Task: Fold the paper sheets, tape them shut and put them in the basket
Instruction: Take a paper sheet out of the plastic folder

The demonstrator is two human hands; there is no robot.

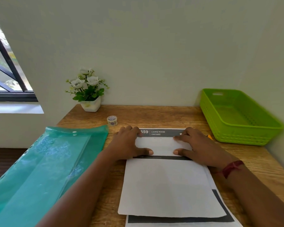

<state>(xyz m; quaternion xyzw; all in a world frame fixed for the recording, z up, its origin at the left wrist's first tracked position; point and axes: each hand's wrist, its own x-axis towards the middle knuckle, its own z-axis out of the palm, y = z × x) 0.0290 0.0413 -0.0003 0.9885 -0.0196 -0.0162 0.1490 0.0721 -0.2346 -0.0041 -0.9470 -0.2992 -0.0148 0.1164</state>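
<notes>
**Both Hands Pressed on a Paper Fold**

The left hand [129, 143] and the right hand [195, 145] lay apart from each other on a paper sheet [162, 145] at the middle of the wooden counter [154, 115]. Each pressed down on the white flap. The thumbs pointed inward toward one another along its near edge, and the fingers rested at the far edge on a grey printed header (it read "LIVING ROOM"). Neither hand gripped anything.

Nearer the person, more sheets [167, 189] lay in a loose stack, white on top with dark print showing at the edges. The green basket [236, 138] stood at the counter's right end, near the right hand but not touching it. A tape roll [112, 120] sat just beyond the left hand. A teal plastic folder [47, 169] overhung the counter's left side. A potted plant [88, 92] stood against the wall. A red band [231, 168] circled the right wrist.
</notes>
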